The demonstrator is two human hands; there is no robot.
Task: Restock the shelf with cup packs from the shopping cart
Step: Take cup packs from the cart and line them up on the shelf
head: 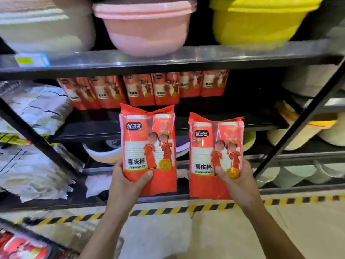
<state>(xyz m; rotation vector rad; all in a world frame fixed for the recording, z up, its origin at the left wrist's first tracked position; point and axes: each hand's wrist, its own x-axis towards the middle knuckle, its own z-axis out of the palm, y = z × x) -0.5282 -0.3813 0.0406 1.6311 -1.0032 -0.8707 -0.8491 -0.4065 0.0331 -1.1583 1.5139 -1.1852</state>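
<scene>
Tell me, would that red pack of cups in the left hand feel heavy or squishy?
Probably light: the left hand holds the red cup pack upright by its bottom end alone. The film wrapper looks crinkly and perhaps slippery, but the stacked cups inside likely keep it fairly stiff.

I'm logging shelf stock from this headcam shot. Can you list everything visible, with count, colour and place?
held cup packs: 2, red, upright, one in the left hand, one in the right
shelved cup packs: about seven, red, row at the back of the middle shelf
basins: 3, whitish, pink, yellow, top shelf
price tag: 1, blue and yellow, top shelf edge
hazard tape: 1 strip, yellow and black, floor
left hand: gripping a pack's lower part
right hand: gripping a pack's lower part
</scene>
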